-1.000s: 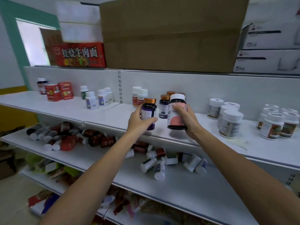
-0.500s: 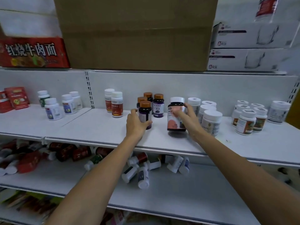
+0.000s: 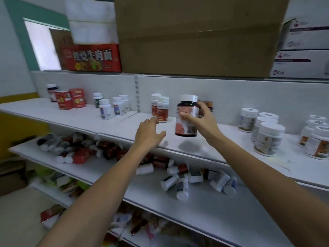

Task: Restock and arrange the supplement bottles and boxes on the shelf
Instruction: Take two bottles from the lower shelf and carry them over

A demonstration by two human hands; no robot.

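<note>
Far left: two red boxes (image 3: pixel 68 99) stand upright side by side on the white shelf (image 3: pixel 80 120), with a white-capped bottle just behind them.
Above, left: a red carton (image 3: pixel 92 57) with white characters sits on the top shelf.
Left of the slotted post: a few small white bottles (image 3: pixel 114 108) stand grouped near the back panel.
Lower shelf, left: a heap of dark red bottles (image 3: pixel 80 150) lies toppled.
Centre left: two red-labelled white bottles (image 3: pixel 161 111) stand upright, close together.
Left hand (image 3: pixel 148 134): empty, palm down, fingers loosely spread over the shelf's front; fingertips just beside the red-labelled pair, contact unclear.
Above, centre: a large cardboard box (image 3: pixel 195 36).
Task bottle: a dark bottle (image 3: pixel 187 115) with a white cap and pink label, upright, lifted clear of the shelf, its shadow below.
Right hand (image 3: pixel 204 120): grips the dark bottle from the right, thumb across the label; the hands are apart.
Behind the right hand: an amber-capped bottle (image 3: pixel 208 104), mostly hidden.
Lower shelf, centre: white-capped bottles (image 3: pixel 179 182) lie scattered on their sides.
Right: white jars (image 3: pixel 268 138) stand in clusters.
Above, right: stacked white cartons (image 3: pixel 302 50).
</note>
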